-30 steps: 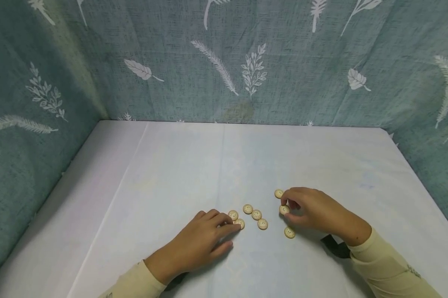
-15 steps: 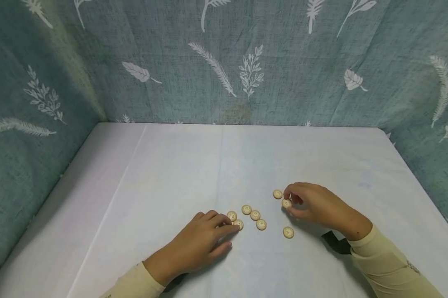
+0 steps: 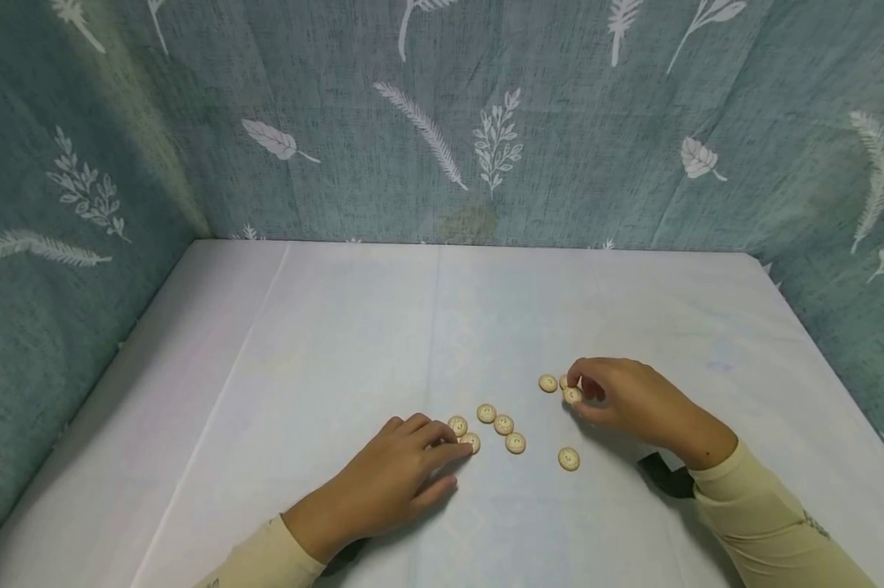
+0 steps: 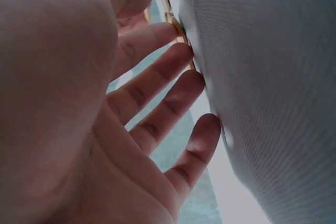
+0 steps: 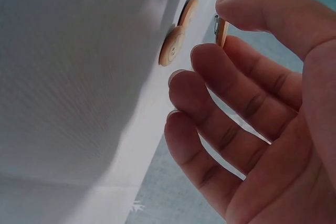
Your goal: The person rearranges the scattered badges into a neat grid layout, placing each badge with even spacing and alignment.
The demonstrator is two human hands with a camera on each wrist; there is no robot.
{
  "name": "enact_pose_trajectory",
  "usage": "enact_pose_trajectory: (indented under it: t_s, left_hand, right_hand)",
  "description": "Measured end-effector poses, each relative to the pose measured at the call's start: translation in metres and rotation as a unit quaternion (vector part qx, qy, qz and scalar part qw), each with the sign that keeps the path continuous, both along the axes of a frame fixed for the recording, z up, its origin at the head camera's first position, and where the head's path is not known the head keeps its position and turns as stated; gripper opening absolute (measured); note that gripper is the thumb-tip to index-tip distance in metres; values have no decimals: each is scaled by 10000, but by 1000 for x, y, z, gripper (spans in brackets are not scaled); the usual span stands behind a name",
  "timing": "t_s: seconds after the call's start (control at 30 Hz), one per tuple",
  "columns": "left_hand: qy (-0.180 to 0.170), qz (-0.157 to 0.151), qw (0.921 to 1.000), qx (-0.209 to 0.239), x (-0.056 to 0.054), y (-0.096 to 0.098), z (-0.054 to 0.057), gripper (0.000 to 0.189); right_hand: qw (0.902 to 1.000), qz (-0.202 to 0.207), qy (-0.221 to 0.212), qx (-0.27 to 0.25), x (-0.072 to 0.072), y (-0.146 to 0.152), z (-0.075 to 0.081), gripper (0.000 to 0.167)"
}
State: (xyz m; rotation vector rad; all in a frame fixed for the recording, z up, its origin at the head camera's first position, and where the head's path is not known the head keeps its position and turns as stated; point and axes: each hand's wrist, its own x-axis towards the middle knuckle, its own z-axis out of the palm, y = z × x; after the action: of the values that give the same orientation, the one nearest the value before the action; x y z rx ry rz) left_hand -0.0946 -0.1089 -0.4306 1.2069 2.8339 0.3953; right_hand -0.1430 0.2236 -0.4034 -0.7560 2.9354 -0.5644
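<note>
My right hand (image 3: 622,400) pinches a round wooden button (image 3: 572,395) between thumb and forefinger. In the right wrist view that button (image 5: 222,32) is edge-on, with a small metal fitting on one face; the other fingers are spread loosely below. Just beyond it on the white cloth lie two more buttons, one bare (image 3: 548,383) and one partly hidden by the fingers. My left hand (image 3: 390,478) rests on the cloth, fingers loosely extended, its forefinger tip touching a button (image 3: 474,443). Another button (image 3: 457,425) lies just behind that fingertip.
Between the hands, three buttons (image 3: 504,425) lie in a slanting row. A single button (image 3: 569,459) sits nearer the front, left of the right wrist. Green leaf-patterned cloth (image 3: 442,163) stands along the table's back and sides.
My right hand has moved slightly away and to the right with the pinched button. A button beside the far one now shows past its fingers. The left hand has stayed put.
</note>
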Motion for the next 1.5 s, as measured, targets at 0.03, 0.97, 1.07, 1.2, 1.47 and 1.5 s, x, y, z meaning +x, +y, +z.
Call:
enact_pose_trajectory:
  t_s: [0.03,0.97,1.07,1.2,1.47,1.5]
  left_hand:
    - [3,-7,10000,-3,0,0,0,38]
    - [65,-36,10000,38,-1,0,0,38]
    - [53,-51,10000,34,-1,0,0,38]
    - [96,-46,9999,45,-1,0,0,38]
    - [35,-49,10000,50,0,0,-1,38]
    - [41,-43,10000,59,0,0,-1,38]
  right_hand:
    - [10000,-5,27,-12,0,1,-1,12]
    - [9994,-210,90,261,-8,9,-6,14]
    - [9993,-241,8,268,-8,10,-7,14]
    - [9994,-251,16,249,-10,11,-7,14]
    - [9991,-260,-197,281,-10,13,-8,13]
    - [9991,-258,-197,285,-10,14,-8,13]
